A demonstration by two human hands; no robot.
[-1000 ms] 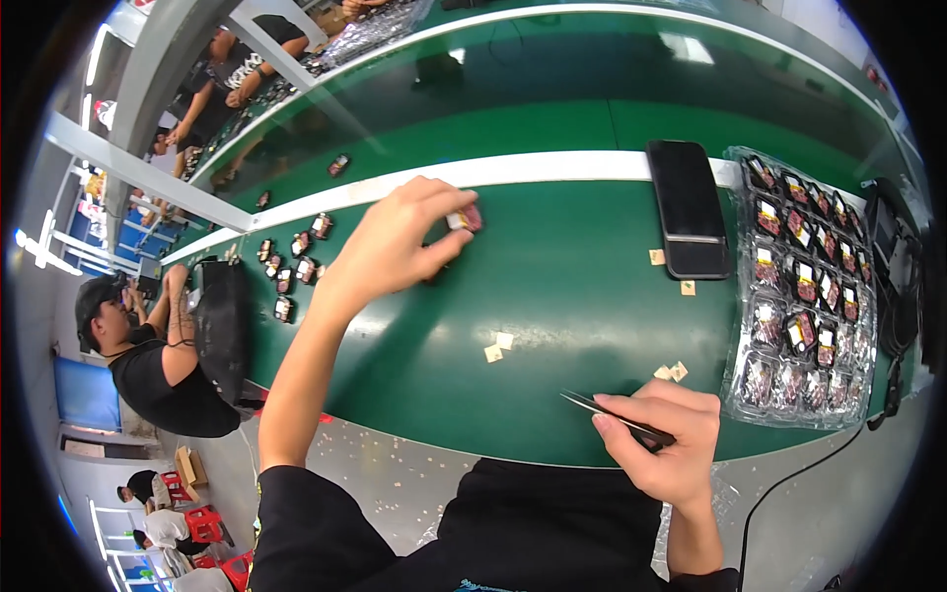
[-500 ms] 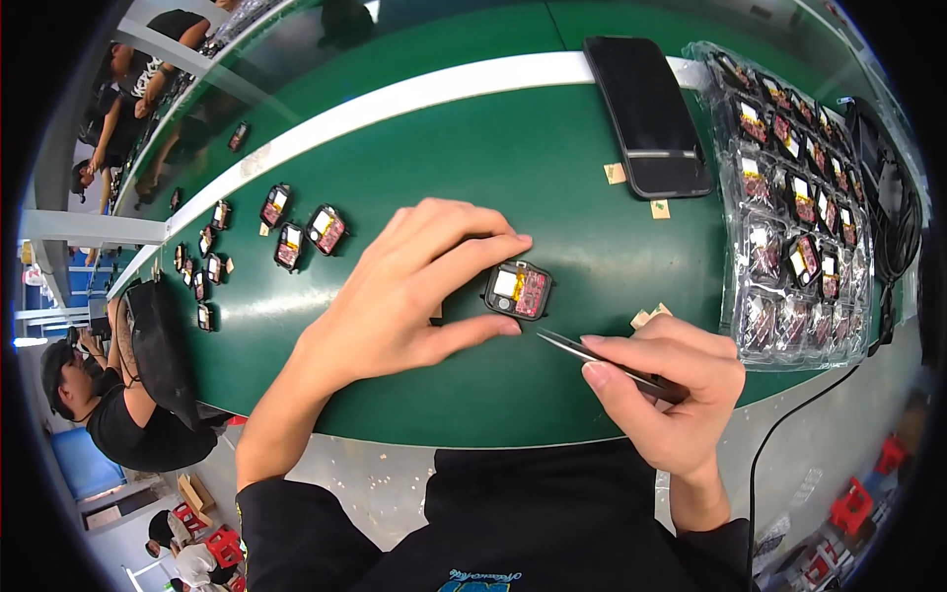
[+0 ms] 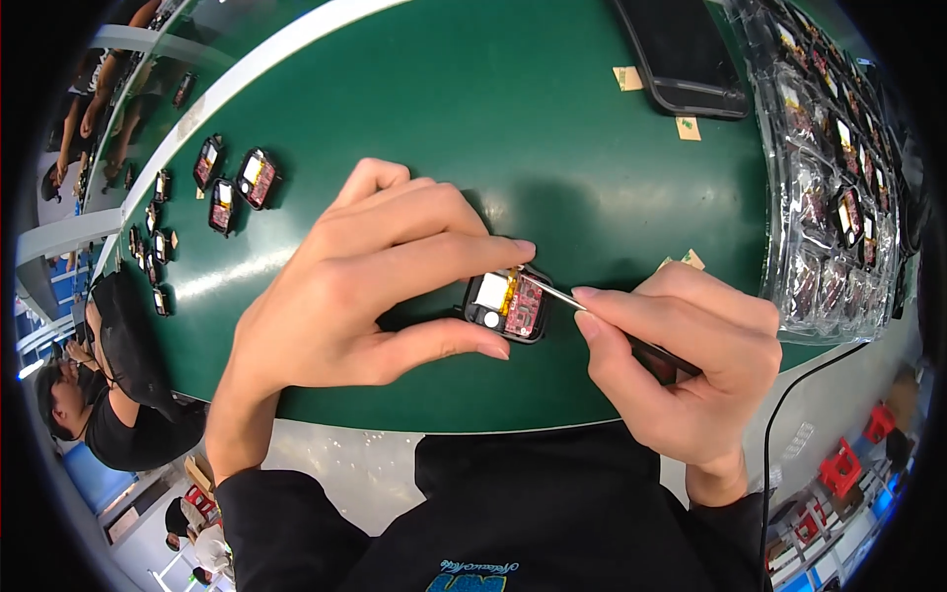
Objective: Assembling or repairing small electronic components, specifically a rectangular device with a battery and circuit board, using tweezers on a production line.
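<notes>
Device [image 3: 505,304], red board [image 3: 525,311] exposed, just off centre toward three o'clock, left hand [image 3: 360,281] grasping its edges from nine o'clock, right hand [image 3: 691,360] near four o'clock pinching tweezers [image 3: 557,294], tips at device's one o'clock.

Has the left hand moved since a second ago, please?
Yes: the left hand has moved away from the white rail, toward the table's near edge.

Past my left grip [image 3: 360,281], the green table [image 3: 513,109] gives me a broad passage ahead. Leftward, scattered watch cases [image 3: 258,180] stand in the way; rightward, the smartphone [image 3: 686,59] and plastic blister tray [image 3: 781,281] do. Toward my right grip [image 3: 691,345], the open watch case [image 3: 522,312] and tweezers [image 3: 558,294] crowd the narrow gap.
</notes>
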